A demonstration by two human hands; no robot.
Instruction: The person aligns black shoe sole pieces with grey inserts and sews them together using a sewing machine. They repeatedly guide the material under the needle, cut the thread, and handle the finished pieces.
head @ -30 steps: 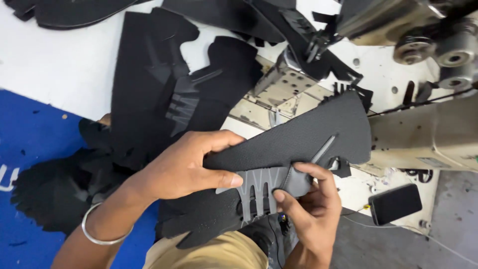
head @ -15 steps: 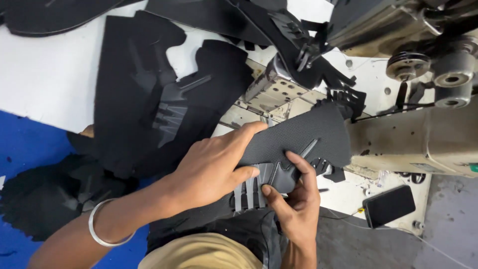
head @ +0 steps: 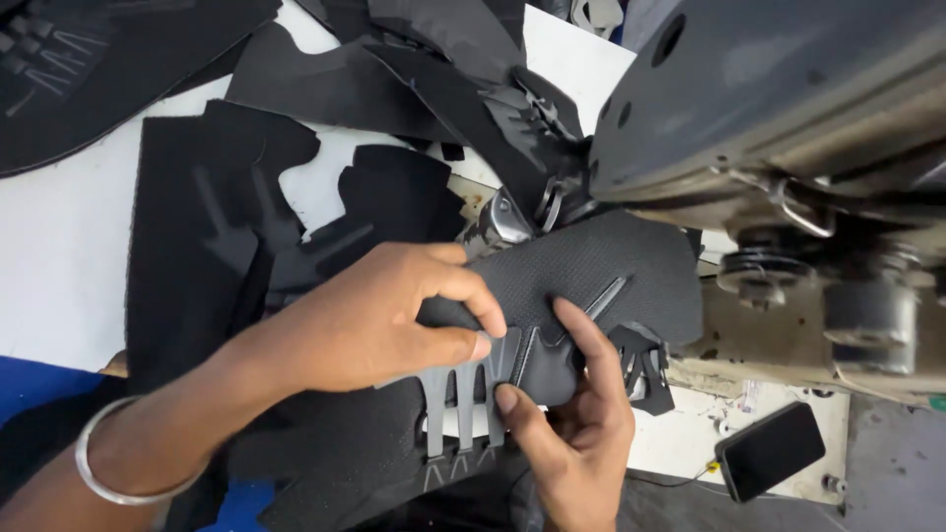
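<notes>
- The view is closer now than half a second ago: the sewing machine (head: 778,118) fills the upper right, and its grey head hangs right over the work.
- The black mesh panel (head: 601,271) has moved in under the machine; its far edge now lies beside the metal foot (head: 505,219), where a second ago it lay out in the open on the machine bed.
- The left hand (head: 384,315) has shifted with it: it lies flat over the panel's near left part, fingers bent, thumb and forefinger pinching the edge where the grey strips (head: 458,399) begin.
- The right hand (head: 572,424) comes up from below, thumb pressed on the seam beside the strips, forefinger laid along the panel's middle (the other fingers are curled underneath, out of sight).
- Judging by this, the panel is being lined up at the foot; whether it sits under the needle I cannot tell, since the machine head hides that spot.
- The pile of cut black pieces (head: 246,227) lies on the white worktop (head: 59,246) as before, and the dark phone (head: 771,450) stays at the lower right.
</notes>
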